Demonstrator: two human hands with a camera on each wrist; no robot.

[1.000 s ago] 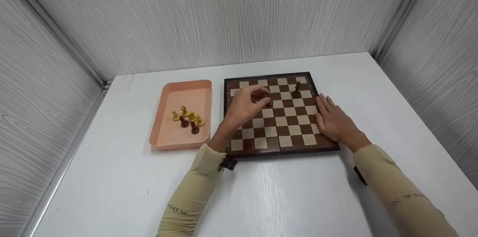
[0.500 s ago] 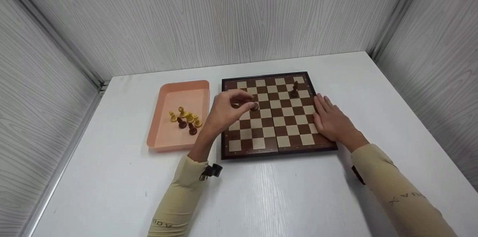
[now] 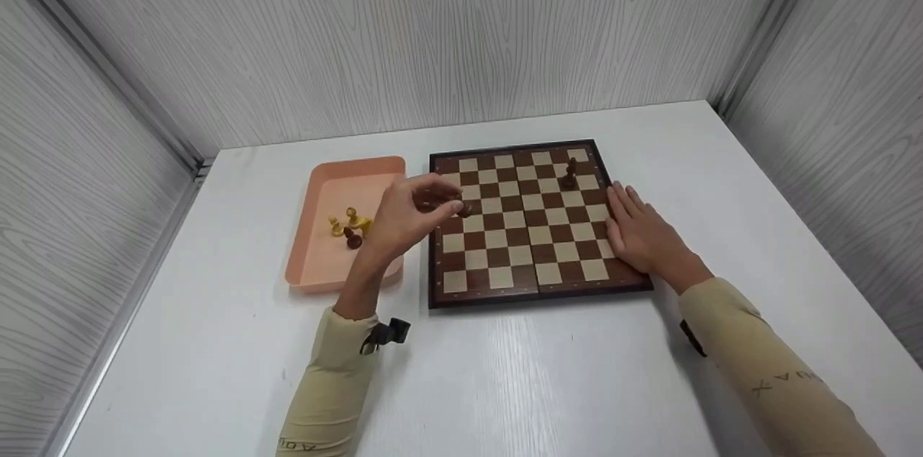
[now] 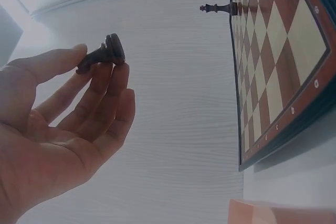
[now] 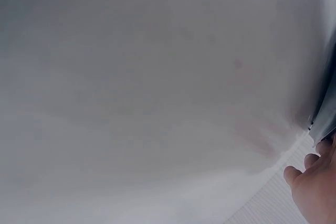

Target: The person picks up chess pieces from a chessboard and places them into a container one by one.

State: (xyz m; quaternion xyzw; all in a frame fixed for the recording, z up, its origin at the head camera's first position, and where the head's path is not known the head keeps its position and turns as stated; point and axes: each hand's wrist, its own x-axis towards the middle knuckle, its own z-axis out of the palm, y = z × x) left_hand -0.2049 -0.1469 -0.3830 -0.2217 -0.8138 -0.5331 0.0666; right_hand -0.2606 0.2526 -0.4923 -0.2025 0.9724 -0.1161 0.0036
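My left hand (image 3: pixel 405 218) pinches a dark brown chess piece (image 4: pixel 109 51) between thumb and fingertips, above the left side of the chessboard (image 3: pixel 505 255). The piece's wide base points away from the palm; its top is partly covered by the fingers. In the head view only the base end shows past the thumb. My right hand (image 3: pixel 643 235) lies with straight fingers along the board's right edge. A tall dark chess king (image 3: pixel 570 174) stands upright toward the board's far right.
Left of the board sits a pink tray (image 3: pixel 306 255) with several yellow chess pieces (image 3: pixel 352 216) and a dark piece (image 3: pixel 352 238) lying in it; my left hand and forearm hide part of it. Panelled walls (image 3: pixel 461 39) enclose the white table (image 3: pixel 490 385).
My left hand has moved left across the board with the dark chess piece, and now partly covers the tray. My right hand and the standing king stay in place.
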